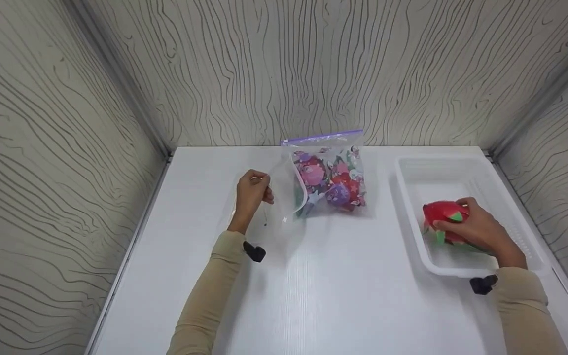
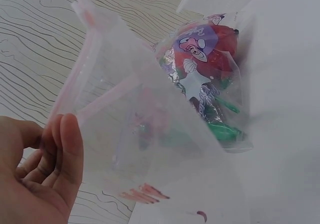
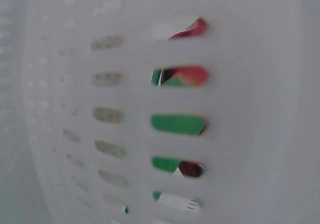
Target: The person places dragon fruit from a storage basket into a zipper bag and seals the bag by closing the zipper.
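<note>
My left hand (image 1: 253, 195) pinches the edge of a clear plastic zip bag (image 2: 150, 149), whose pale zip strip stands parted in the left wrist view. Just right of it is a printed zip bag (image 1: 331, 182) with a purple closure and red, pink and green contents. Over at the right, my right hand (image 1: 481, 227) grips a red dragon fruit (image 1: 445, 212) with green leaf-like tips, inside a white basket (image 1: 412, 236). Only patches of red and green show through the basket's slots (image 3: 179, 124) in the right wrist view, where the hand itself is hidden.
The white table (image 1: 313, 301) runs back to a wood-patterned wall (image 1: 284, 74). Side panels of the same pattern stand left and right, and the basket sits close to the right edge.
</note>
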`<state>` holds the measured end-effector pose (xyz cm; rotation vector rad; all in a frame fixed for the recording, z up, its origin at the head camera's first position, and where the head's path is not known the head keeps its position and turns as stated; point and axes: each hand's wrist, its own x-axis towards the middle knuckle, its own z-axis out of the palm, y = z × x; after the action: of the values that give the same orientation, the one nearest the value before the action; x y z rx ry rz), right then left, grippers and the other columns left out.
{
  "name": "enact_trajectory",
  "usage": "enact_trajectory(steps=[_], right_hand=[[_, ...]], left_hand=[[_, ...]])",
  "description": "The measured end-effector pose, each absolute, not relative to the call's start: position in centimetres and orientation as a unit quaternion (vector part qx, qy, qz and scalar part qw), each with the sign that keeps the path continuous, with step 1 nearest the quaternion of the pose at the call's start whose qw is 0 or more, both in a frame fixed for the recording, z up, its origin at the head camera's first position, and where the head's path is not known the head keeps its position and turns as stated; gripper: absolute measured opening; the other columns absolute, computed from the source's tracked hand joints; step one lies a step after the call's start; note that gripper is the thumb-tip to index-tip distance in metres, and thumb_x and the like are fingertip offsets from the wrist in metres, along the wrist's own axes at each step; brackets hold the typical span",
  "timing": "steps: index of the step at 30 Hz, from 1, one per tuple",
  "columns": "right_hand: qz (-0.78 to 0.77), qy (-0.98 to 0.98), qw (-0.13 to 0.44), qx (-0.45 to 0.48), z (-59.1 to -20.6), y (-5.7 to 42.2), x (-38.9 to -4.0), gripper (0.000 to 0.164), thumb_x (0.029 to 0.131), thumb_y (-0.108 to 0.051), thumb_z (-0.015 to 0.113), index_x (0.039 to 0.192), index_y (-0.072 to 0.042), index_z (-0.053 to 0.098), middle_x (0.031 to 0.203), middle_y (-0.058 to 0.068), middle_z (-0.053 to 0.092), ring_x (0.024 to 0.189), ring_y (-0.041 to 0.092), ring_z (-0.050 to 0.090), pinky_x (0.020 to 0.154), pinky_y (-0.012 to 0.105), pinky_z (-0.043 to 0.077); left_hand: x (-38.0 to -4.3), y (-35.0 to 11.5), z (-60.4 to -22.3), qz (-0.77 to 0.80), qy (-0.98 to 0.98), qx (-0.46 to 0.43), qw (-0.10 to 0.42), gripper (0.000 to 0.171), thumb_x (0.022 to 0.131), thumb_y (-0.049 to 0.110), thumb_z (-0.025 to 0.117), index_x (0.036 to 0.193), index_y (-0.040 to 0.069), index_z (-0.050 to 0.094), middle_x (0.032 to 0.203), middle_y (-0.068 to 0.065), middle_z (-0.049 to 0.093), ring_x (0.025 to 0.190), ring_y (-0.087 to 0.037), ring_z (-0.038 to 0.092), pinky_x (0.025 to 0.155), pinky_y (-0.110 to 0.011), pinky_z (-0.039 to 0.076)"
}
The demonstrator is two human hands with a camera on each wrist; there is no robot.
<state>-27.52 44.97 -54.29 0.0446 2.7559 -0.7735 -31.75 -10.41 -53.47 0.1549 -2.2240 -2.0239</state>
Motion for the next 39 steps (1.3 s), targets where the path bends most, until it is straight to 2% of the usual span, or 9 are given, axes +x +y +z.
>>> enact_trajectory(steps=[11,18,39], right_hand=[[-0.266,0.956,0.126,0.013,-53.4,45.2,-27.6,0.118,0.088,-0.071,0.074,0.159,0.006,0.018,0.143,0.039,0.047,0.120,0.054,0.053,0.094,0.068,0.058],[-0.261,0.957,0.125,0.011,-52.9,45.0,-27.6,0.121,0.086,-0.073,0.074,0.159,0.005,0.018,0.145,0.039,0.045,0.123,0.056,0.051,0.097,0.071,0.056],[-0.255,0.961,0.105,-0.002,-51.3,45.1,-28.1,0.114,0.089,-0.069,0.074,0.160,0.002,0.020,0.146,0.037,0.044,0.125,0.056,0.047,0.095,0.069,0.057]], left_hand=[[-31.8,-10.4,-53.4,-0.668,-0.739,0.063,0.062,0.013,0.105,0.013,0.063,0.113,0.002,0.065,0.070,-0.003,0.066,0.057,-0.013,0.066,0.058,-0.030,0.064],[-31.7,-10.3,-53.4,-0.665,-0.741,0.066,0.063,0.014,0.105,0.014,0.063,0.113,0.003,0.065,0.071,-0.003,0.066,0.058,-0.013,0.066,0.059,-0.030,0.064],[-31.7,-10.1,-53.1,-0.671,-0.736,0.069,0.055,0.015,0.104,0.015,0.063,0.113,0.002,0.064,0.071,-0.003,0.066,0.058,-0.013,0.067,0.059,-0.031,0.064]])
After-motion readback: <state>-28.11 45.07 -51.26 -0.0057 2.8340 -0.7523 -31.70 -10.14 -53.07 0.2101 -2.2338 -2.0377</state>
